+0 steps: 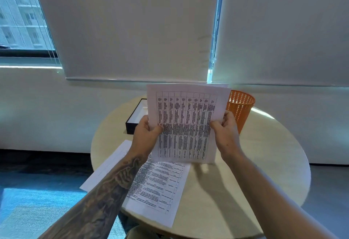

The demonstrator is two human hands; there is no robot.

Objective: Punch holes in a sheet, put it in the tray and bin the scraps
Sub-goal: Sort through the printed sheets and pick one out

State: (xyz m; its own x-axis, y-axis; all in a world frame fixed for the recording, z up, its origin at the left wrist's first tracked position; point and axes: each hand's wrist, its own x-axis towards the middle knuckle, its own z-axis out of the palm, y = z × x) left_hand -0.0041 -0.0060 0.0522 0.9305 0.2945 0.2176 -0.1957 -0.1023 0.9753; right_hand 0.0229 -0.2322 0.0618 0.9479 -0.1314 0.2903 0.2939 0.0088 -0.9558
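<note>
Sheet (187, 117): held upright, long side up and down.
Left hand (146, 131): pinches its left edge.
Right hand (225, 129): pinches its right edge.
Tray (132, 128): just past the left hand, nearer to it.

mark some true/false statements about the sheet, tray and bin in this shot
1. Both the left hand and the right hand hold the printed sheet up above the table. True.
2. The orange bin lies on its side. False: the orange bin stands upright on the table, beyond the right hand.
3. The black tray sits at the table's far left. True.
4. The held sheet is the only paper. False: more printed pages lie flat on the table, nearer the person.
</note>
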